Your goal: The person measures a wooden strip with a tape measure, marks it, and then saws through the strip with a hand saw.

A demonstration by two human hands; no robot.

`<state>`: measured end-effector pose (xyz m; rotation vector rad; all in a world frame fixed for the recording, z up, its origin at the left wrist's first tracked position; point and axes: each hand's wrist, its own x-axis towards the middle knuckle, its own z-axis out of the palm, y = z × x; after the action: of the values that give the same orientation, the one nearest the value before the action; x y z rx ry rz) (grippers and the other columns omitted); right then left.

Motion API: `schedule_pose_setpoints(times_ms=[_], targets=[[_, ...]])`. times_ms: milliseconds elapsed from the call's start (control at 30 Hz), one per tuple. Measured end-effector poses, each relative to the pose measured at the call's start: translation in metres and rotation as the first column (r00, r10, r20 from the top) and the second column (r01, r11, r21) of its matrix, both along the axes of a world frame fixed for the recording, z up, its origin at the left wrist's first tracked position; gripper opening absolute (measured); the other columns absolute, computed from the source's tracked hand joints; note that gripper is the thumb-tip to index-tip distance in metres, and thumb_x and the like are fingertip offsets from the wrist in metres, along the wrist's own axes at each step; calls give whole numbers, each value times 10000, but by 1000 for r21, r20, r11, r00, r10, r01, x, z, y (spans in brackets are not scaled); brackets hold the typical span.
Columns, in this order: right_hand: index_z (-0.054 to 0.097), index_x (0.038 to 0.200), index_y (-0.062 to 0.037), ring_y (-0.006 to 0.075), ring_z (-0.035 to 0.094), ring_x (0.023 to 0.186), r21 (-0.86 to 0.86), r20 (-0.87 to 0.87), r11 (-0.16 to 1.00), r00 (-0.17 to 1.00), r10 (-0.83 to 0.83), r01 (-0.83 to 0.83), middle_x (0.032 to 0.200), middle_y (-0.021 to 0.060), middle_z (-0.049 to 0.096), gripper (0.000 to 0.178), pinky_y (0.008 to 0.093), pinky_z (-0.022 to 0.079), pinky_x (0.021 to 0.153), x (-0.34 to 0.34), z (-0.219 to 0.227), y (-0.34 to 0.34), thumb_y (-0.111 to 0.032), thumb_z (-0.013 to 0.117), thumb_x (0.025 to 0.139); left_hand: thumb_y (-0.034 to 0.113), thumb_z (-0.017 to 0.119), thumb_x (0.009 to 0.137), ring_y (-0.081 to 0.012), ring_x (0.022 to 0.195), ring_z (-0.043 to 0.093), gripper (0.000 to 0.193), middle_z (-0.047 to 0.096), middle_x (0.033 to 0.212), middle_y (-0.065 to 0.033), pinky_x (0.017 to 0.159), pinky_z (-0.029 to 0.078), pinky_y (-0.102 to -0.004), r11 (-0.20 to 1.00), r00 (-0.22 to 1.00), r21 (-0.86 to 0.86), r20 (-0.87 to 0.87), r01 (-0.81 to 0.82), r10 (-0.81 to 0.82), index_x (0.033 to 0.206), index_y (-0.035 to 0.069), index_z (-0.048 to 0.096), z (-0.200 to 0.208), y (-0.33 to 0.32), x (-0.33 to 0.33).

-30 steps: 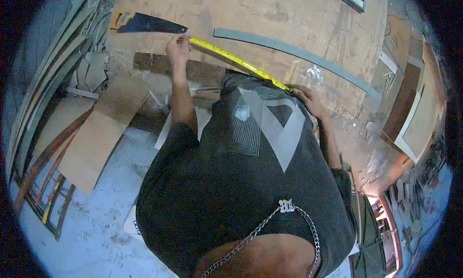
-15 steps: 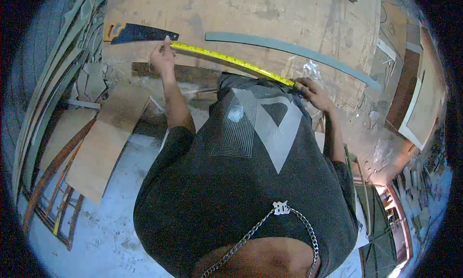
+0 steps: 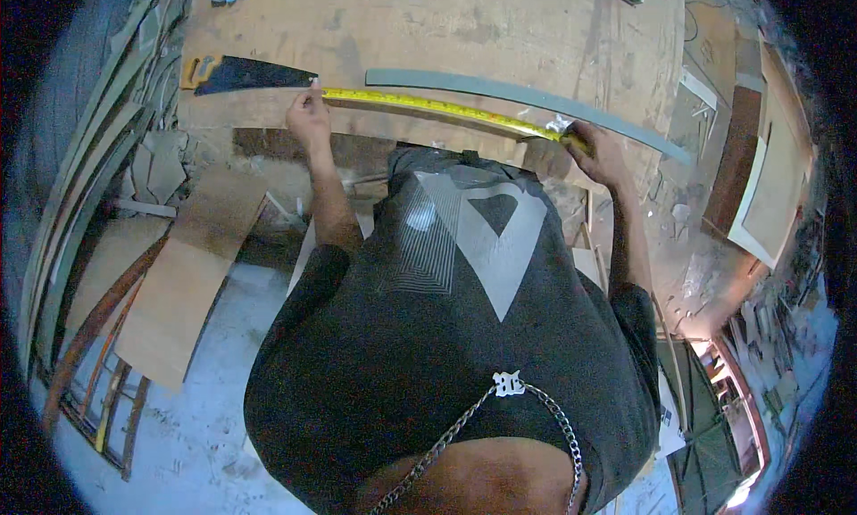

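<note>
A yellow tape measure [image 3: 437, 106] stretches across the near side of the wooden table, pulled out between my two hands. Its left end is pinched in the fingers of my left hand [image 3: 309, 118]. At the other end my right hand [image 3: 596, 151] grips it, and the fingers hide most of what lies in the palm. Beyond the tape lies a long grey-green strip [image 3: 527, 99], apart from it on the tabletop. A handsaw [image 3: 254, 75] with a tan handle rests flat at the left, its blade tip close to my left fingertips.
The wooden table [image 3: 428, 24] spans the far side. A crumpled clear plastic scrap [image 3: 560, 123] lies near my right hand. Plywood board [image 3: 183, 283] leans at the left by a rusty metal frame [image 3: 112, 399]. Long strips [image 3: 98, 158] stack at far left; panels [image 3: 759, 185] stand at right.
My right hand has moved right and slightly away from my body, and the tape now lies nearer the grey-green strip. My left hand stays at the tape's end, slightly lower in view.
</note>
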<state>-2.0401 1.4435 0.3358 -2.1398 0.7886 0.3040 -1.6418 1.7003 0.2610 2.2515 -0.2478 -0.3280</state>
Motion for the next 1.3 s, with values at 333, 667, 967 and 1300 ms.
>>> schedule_pose_setpoints(times_ms=[333, 667, 967, 1300], targets=[[615, 978, -53, 345, 587, 904, -323, 12, 935, 988, -154, 149, 953, 170, 631, 299, 410, 471, 764, -16, 2, -35, -308, 602, 822, 306, 631, 824, -201, 669, 622, 277, 649, 767, -112, 596, 458, -319, 998, 977, -6, 203, 63, -60, 829, 31, 670, -18, -39, -32], [628, 1013, -27, 304, 622, 874, -411, -3, 902, 989, -150, 135, 967, 163, 620, 296, 362, 483, 775, -35, -20, -66, -262, 629, 833, 340, 642, 797, -272, 758, 638, 286, 653, 839, -105, 671, 477, -370, 968, 966, 184, 163, 171, -201, 842, 59, 677, -2, -57, -49], [635, 1030, -98, 346, 599, 906, -394, -77, 910, 981, -176, 132, 1002, 144, 602, 294, 412, 481, 777, -24, -24, -51, -308, 615, 826, 350, 641, 795, -290, 723, 625, 277, 640, 804, -94, 628, 464, -387, 972, 958, 179, 215, 155, -192, 791, 73, 664, -4, -64, -48], [610, 1078, -153, 325, 499, 990, -493, -179, 868, 968, -175, 65, 1059, 115, 562, 298, 410, 449, 839, -23, -26, -35, -166, 606, 780, 391, 664, 779, -228, 654, 627, 293, 643, 749, -77, 583, 472, -347, 982, 933, 129, 315, 138, -173, 808, 99, 663, -24, -56, -46]])
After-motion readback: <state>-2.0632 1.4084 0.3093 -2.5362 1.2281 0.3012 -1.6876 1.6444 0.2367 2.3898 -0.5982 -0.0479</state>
